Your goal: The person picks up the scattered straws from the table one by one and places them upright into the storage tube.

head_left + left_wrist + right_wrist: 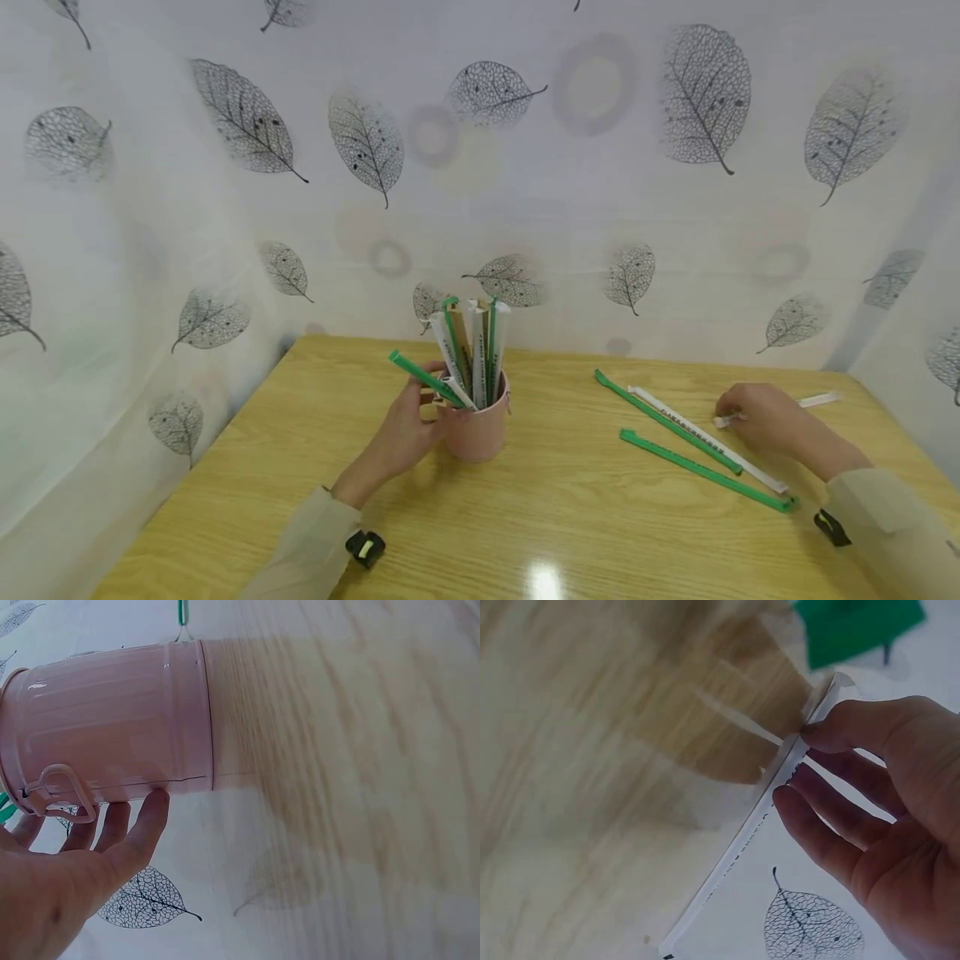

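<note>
A pink pail (476, 433) stands on the table with several white, green and brown paper-wrapped straws (478, 350) upright in it. Over its left rim leans a green straw (416, 371). My left hand (405, 429) holds the pail by its left side; in the left wrist view, its fingers (150, 821) lie against the wall beside the wire handle (71, 784). At the right, my right hand (765, 417) pinches a white wrapped straw (821, 399) close over the table. The thumb and fingertips meet on that straw (735, 851) in the right wrist view.
Between the pail and my right hand, two green straws (705, 471) and a white printed straw (705, 437) lie slanting on the wooden table (555, 517). Behind the table hangs a pale cloth (510, 208) printed with leaves.
</note>
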Demonstrator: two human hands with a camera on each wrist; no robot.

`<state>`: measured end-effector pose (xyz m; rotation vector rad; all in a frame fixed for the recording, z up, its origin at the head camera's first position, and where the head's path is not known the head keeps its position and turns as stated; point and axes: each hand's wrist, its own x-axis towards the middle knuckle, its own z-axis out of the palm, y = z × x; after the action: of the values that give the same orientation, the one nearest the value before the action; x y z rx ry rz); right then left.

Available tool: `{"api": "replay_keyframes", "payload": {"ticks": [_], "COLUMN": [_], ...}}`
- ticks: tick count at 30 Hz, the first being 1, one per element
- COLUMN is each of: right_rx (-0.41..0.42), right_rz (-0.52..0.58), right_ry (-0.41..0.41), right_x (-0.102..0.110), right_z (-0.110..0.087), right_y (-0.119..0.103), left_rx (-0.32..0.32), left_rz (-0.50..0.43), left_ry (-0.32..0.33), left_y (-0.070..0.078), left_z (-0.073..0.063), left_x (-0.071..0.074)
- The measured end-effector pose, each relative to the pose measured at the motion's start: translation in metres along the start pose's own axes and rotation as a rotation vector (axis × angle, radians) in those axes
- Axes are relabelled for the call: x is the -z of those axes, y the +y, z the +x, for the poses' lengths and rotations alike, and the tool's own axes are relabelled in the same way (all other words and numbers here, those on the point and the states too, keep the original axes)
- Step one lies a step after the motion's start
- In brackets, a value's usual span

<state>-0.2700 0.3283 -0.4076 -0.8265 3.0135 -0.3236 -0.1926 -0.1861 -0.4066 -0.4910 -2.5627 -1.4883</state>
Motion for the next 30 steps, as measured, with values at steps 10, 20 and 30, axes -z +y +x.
{"api": "replay_keyframes", "payload": {"ticks": [10,20,30], "right_rx": [0.069,0.258,0.467], "right_rz": [0.010,-0.090,-0.002], "right_ry": [-0.007,0.289,0.658], "right_x": [-0.003,0.001,0.022], "right_z": [0.003,0.009,0.015], "right_y": [-0.032,-0.046,-0.054], "left_rx": [-0.016,0.003,0.034], "left_rz": [-0.007,0.012,0.022], "left_ry": [0.006,0.000,0.010], "left_y": [0.000,0.000,0.005], "left_z": [0.000,0.000,0.001], "left_x": [0.001,0.000,0.000]}}
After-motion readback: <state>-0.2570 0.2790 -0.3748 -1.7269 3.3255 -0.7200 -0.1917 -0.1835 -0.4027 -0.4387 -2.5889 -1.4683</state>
